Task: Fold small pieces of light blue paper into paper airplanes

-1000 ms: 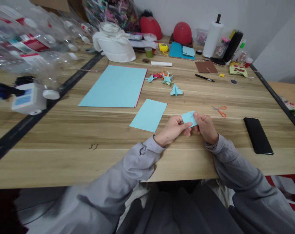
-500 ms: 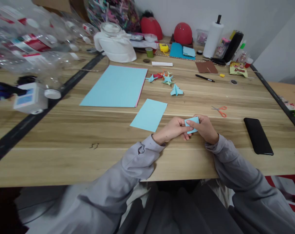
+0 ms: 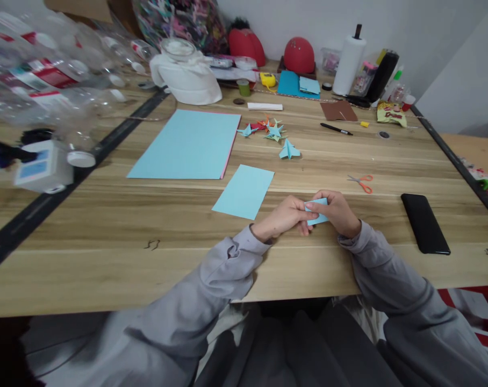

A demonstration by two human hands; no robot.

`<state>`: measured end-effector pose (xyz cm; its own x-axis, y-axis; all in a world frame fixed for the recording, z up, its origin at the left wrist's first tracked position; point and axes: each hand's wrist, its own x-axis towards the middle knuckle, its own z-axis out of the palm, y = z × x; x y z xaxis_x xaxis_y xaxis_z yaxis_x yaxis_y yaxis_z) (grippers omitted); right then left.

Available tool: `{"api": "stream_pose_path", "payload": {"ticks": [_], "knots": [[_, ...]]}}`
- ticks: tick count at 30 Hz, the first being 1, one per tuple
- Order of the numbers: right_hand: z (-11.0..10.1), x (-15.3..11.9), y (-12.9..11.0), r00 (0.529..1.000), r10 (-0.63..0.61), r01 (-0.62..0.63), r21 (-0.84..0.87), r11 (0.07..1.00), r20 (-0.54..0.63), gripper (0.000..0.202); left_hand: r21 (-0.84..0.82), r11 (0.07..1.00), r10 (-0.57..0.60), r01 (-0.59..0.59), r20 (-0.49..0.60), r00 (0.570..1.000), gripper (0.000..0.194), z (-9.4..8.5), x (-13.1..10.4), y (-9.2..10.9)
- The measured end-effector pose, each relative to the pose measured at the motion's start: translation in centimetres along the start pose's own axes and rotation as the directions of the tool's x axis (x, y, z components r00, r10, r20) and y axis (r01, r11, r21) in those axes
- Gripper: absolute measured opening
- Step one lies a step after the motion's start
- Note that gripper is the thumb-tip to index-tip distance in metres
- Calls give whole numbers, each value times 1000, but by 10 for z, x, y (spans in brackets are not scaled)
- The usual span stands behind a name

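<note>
The left hand (image 3: 283,216) and right hand (image 3: 341,212) pinch a small folded light-blue paper (image 3: 318,220) between their fingers, right of the flat rectangular sheet (image 3: 244,192) on the tabletop (image 3: 195,258). Farther right of that sheet lie orange-handled scissors (image 3: 365,186); beyond it, a folded paper plane (image 3: 288,150).
</note>
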<state>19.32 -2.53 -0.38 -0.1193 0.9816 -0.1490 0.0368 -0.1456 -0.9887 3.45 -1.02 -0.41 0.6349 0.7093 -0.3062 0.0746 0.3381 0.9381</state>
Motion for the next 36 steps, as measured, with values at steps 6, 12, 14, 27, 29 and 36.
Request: {"api": "stream_pose_path", "payload": {"ticks": [6, 12, 14, 27, 29, 36], "knots": [[0, -2, 0, 998, -53, 53, 33, 998, -20, 48, -29, 1000, 5, -5, 1, 1000, 34, -1, -1, 2], [-2, 0, 2, 999, -31, 34, 65, 997, -39, 44, 16, 1000, 28, -27, -37, 999, 37, 0, -1, 1], [-3, 1, 3, 997, -49, 52, 48, 997, -61, 43, 41, 997, 64, -60, -98, 993, 38, 0, -2, 1], [-2, 3, 4, 996, -3, 16, 157, 987, -85, 48, -4, 991, 134, -134, -22, 991, 38, -3, -1, 2], [-2, 4, 4, 994, -38, 52, 142, 988, -99, 50, -55, 987, 147, -152, -84, 985, 39, -4, 1, 0], [-2, 5, 6, 994, -87, 91, 60, 994, -64, 53, -164, 967, 168, -196, -170, 971, 37, -4, 3, -2]]}}
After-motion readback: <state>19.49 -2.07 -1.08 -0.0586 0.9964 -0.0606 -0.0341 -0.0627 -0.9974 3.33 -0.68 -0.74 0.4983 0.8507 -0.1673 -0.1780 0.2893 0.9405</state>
